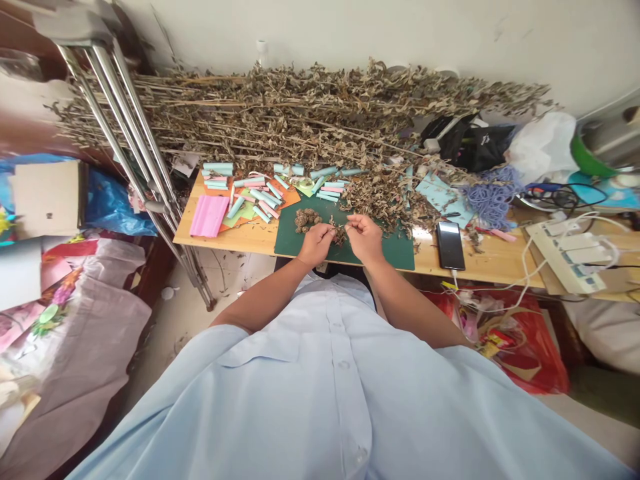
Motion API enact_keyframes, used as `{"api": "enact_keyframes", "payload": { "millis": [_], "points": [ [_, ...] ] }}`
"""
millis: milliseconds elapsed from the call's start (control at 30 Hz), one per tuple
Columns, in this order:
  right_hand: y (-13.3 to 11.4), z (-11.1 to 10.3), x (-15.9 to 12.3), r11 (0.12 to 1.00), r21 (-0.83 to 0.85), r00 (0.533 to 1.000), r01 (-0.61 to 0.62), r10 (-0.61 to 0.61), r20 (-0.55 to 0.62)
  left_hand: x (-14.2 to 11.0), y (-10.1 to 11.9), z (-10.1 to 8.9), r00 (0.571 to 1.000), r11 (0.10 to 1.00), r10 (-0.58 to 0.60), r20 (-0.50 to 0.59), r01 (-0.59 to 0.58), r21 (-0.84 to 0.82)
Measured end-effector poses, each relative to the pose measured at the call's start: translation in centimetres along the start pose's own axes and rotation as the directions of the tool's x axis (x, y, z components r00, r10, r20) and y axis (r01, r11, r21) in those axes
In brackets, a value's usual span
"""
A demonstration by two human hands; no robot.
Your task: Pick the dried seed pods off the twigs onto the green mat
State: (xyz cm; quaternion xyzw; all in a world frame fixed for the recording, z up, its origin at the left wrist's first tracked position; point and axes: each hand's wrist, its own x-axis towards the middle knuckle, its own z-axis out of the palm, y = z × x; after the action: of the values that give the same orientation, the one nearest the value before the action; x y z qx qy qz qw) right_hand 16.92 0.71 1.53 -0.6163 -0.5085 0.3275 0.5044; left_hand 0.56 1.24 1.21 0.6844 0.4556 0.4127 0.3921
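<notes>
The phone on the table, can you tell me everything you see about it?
The phone is a dark shiny rectangle lying flat, screen up, near the front edge of the wooden table, right of the green mat. Its top looks pale; I can't tell whether it's on. A white cable plugs into its near end. Only table and cable seem to touch it.

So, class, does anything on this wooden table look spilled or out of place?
Yes: crumbled dried leaves lie loose over the back of the green mat and spill beyond it, near the phone.
</notes>
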Motion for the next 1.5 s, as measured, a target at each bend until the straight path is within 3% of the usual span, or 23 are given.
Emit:
{"api": "enact_keyframes", "payload": {
  "millis": [133, 233, 367, 467, 633, 1033, 1267, 1500],
  "points": [
    [-0.1, 0.0, -0.5, 0.998, -0.061, 0.999, 0.027, -0.026, 0.019, 0.0, 0.1, 0.0, 1.000, 1.000, 0.002, -0.001, -0.002, -0.021],
    [-0.9, -0.1, -1.0, 0.988, -0.076, 0.990, 0.135, -0.131, 0.050, 0.1, -0.1, 0.0, 1.000, 1.000, 0.008, 0.006, -0.007, -0.023],
    [-1.9, -0.6, -1.3, 0.921, -0.142, 0.922, 0.362, -0.333, 0.197, 0.1, -0.2, 0.0, 0.998, 0.998, 0.059, 0.025, -0.059, -0.018],
    [-2.1, -0.7, -1.2, 0.886, -0.194, 0.895, 0.422, -0.372, 0.247, 0.2, -0.2, 0.0, 0.995, 0.995, 0.096, 0.041, -0.096, 0.002],
    [-1.8, -0.5, -1.0, 0.892, -0.208, 0.908, 0.402, -0.359, 0.218, 0.1, -0.1, -0.1, 0.992, 0.994, 0.106, 0.062, -0.108, 0.023],
    [-0.5, -1.1, -0.1, 0.956, -0.156, 0.968, 0.249, -0.248, 0.024, 0.0, -0.2, -0.1, 0.999, 1.000, 0.030, 0.035, -0.030, 0.001],
    [-0.8, -0.7, -0.9, 0.977, -0.095, 0.978, 0.189, -0.178, 0.107, 0.0, -0.2, -0.1, 0.999, 0.999, 0.035, 0.026, -0.034, -0.042],
    [-1.1, -0.2, -0.9, 0.987, -0.055, 0.985, 0.150, -0.145, 0.092, 0.0, -0.1, -0.1, 0.996, 0.996, 0.081, 0.046, -0.082, 0.028]
  ]
}}
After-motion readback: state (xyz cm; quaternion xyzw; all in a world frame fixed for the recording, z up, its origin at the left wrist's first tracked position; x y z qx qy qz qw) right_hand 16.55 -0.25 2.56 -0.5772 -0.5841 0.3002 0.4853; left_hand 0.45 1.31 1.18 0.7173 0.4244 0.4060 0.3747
